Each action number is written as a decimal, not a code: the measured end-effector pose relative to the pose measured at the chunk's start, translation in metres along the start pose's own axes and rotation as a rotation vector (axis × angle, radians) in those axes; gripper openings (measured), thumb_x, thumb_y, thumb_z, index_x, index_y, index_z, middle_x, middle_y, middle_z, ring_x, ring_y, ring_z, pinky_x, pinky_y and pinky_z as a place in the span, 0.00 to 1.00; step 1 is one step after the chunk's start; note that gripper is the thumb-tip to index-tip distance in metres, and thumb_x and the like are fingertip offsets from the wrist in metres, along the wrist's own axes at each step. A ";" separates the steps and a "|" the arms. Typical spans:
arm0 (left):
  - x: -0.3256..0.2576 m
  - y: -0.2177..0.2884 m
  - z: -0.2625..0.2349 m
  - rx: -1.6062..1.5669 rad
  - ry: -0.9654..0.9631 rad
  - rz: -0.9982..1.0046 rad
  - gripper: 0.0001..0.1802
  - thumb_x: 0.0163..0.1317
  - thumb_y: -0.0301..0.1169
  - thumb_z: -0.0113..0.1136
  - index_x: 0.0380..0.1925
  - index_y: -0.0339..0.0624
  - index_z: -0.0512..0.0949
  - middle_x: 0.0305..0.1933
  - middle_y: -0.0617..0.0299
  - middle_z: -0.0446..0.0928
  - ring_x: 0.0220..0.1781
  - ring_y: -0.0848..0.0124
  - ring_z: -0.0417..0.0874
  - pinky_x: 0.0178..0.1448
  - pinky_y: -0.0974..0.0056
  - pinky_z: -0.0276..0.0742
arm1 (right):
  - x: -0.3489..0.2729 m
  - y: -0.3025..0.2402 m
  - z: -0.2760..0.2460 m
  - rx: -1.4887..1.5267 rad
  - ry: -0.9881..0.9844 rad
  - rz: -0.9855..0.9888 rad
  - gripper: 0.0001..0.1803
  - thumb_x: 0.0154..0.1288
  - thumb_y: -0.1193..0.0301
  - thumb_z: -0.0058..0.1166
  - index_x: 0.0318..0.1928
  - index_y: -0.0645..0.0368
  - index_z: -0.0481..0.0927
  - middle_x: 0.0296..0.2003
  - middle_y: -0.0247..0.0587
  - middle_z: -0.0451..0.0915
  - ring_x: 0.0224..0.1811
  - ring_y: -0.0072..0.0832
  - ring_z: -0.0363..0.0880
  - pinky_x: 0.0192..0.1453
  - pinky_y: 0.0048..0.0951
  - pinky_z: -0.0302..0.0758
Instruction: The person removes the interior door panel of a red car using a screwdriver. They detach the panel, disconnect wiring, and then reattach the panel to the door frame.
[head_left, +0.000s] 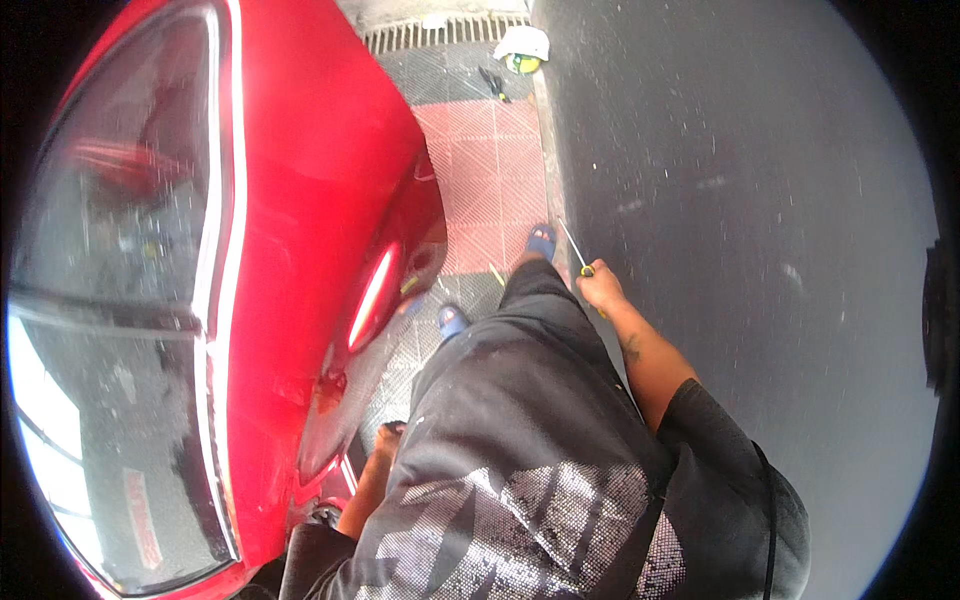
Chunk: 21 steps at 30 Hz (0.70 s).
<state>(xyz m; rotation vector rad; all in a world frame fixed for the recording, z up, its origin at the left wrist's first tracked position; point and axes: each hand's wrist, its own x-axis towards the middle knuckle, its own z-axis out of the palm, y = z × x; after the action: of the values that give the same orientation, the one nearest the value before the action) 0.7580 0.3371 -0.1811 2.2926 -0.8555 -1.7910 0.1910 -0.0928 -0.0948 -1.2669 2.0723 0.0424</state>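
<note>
Held in the right hand point(603, 288): a screwdriver point(584, 267) with a long, thin metal shaft and a yellow-and-black handle. Fingers wrapped around the handle, with yellow visible at both ends of the grip. Shaft directed forward and slightly left of the right hand, away from the body; tip in view just right of the right blue sandal point(541, 240), near the foot of the dark grey wall point(750, 250). Actual contact between tip and wall: cannot tell.

Positioned at lower left, beside the black trousers point(530, 340) and near the red car point(310, 150): the left hand point(387, 437). Partly hidden and in shadow; finger position and any held object: cannot tell. Well apart from the screwdriver, with the trousers between in view.

Laid ahead, on the floor tiles point(480, 170) near the drain grating point(445, 35): a black-and-yellow hand tool point(494, 85). Just beside, close to the wall: a white object point(522, 43) with a yellow-green part
</note>
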 end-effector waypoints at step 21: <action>0.088 0.401 0.139 -0.374 0.163 -0.043 0.18 0.65 0.39 0.76 0.47 0.38 0.92 0.40 0.51 0.93 0.43 0.66 0.92 0.50 0.58 0.87 | 0.413 -0.383 -0.123 -0.359 -0.537 -0.337 0.19 0.66 0.76 0.53 0.55 0.71 0.83 0.29 0.56 0.87 0.22 0.44 0.88 0.24 0.48 0.81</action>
<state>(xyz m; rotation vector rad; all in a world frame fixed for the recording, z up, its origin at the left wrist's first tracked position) 0.4976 -0.0064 -0.1322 2.1831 -0.4058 -1.5899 0.3126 -0.6562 -0.1181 -1.5938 1.4134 0.5595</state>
